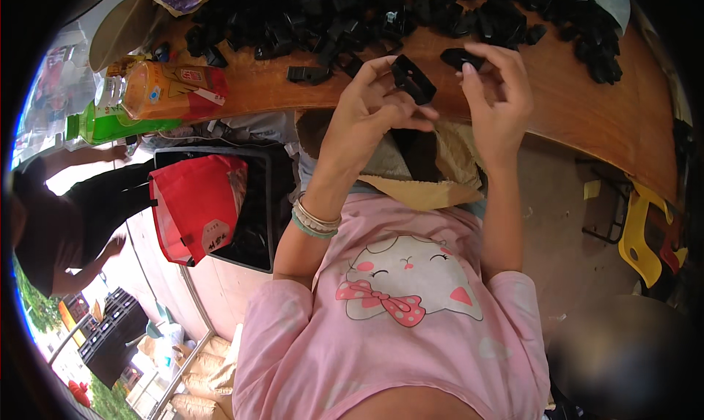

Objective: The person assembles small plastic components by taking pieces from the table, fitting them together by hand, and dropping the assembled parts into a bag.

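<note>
Our left hand (367,105) grasps a black part (414,80); our right hand (506,90) pinches a black piece (459,57), both above the table (579,119) toward its near edge. They're apart, so we judge them unjoined; the heap (323,20) along the far edge seems left.

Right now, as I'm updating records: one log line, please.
left hand: holding black part | right hand: holding black piece | black pile: on table

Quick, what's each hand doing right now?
Left hand: closed on a larger black part.
Right hand: fingers pinching a smaller black part.
</note>
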Demonstrator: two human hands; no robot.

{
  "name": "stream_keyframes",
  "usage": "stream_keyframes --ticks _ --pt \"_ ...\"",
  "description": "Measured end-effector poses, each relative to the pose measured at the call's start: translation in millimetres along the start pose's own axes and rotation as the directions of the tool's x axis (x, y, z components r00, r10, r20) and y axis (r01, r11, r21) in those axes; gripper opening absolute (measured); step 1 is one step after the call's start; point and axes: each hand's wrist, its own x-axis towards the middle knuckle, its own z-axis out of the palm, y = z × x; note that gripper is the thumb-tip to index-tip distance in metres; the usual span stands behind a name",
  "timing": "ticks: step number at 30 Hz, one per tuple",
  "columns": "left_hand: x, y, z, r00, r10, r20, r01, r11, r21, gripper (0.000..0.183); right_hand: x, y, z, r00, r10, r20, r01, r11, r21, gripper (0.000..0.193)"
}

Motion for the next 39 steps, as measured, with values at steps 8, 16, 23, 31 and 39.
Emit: stream_keyframes --ticks 8,16,23,31,39 --pt "2 -5 2 0.999 0.019 0.032 -0.022 0.993 0.112 0.033 -13 -11 -2 0.985 0.094 0.144 -0.154 0.855 0.496 0.017" --pt "-7 12 15 0.998 0.042 0.050 -0.060 0.889 0.454 0.029 -18 -17 -6 0.982 0.121 0.145 -0.178 0.854 0.490 0.022" --pt "-9 2 27 0.934 0.324 0.152 -0.336 0.644 0.688 0.024 -23 -26 -6 0.940 0.265 0.214 -0.337 0.816 0.470 0.023" --pt "58 26 14 0.675 0.576 0.461 -0.235 -0.424 0.875 0.018 -39 -27 -17 0.924 0.213 0.316 -0.257 0.961 0.102 0.020" --pt "84 30 9 0.807 0.335 0.486 -0.190 -0.632 0.751 0.017 2 23 -30 0.994 -0.092 -0.056 0.054 0.878 -0.475 0.017"
